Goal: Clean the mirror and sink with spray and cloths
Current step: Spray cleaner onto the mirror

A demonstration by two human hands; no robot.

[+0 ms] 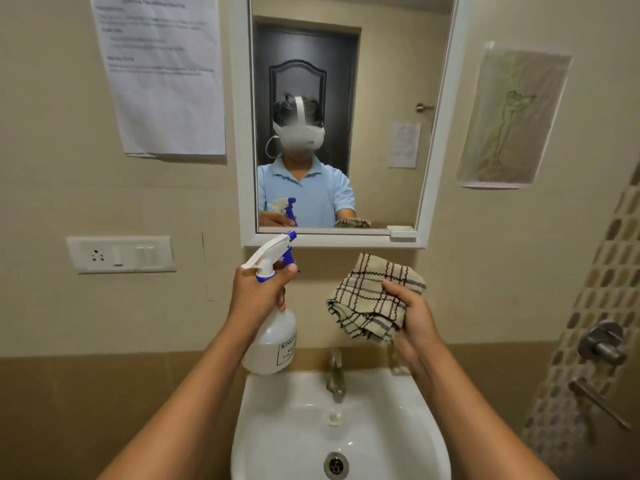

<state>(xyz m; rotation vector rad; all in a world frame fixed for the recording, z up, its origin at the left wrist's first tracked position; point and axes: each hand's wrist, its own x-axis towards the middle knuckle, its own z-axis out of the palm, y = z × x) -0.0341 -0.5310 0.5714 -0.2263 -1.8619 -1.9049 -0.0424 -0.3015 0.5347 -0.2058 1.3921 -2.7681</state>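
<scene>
A: Nearest the camera, what shows?

B: Two bare forearms reaching up from the bottom edge; under them the white sink (263, 427), with its drain (335, 465) at the bottom middle and a metal tap (335, 375) at the back rim.

A: The left hand?

B: The left hand (258, 296) is wrapped round the neck of the spray bottle (273, 337), a finger at the blue trigger; the bottle is clear with a white and blue head, held upright above the sink's left back corner, nozzle towards the mirror (377, 116).

A: And the right?

B: The right hand (414, 317) grips a folded checked cloth (372, 299), thumb on top, fingers hidden behind it; it is held above the tap, just below the mirror's white frame.

A: The wall?

B: Mirror straight above the sink; a printed sheet (162, 81) to its left, a switch plate (121, 254) below that; a drawing (512, 116) to the right; a wall valve (604, 342) by the mosaic tiles.
</scene>
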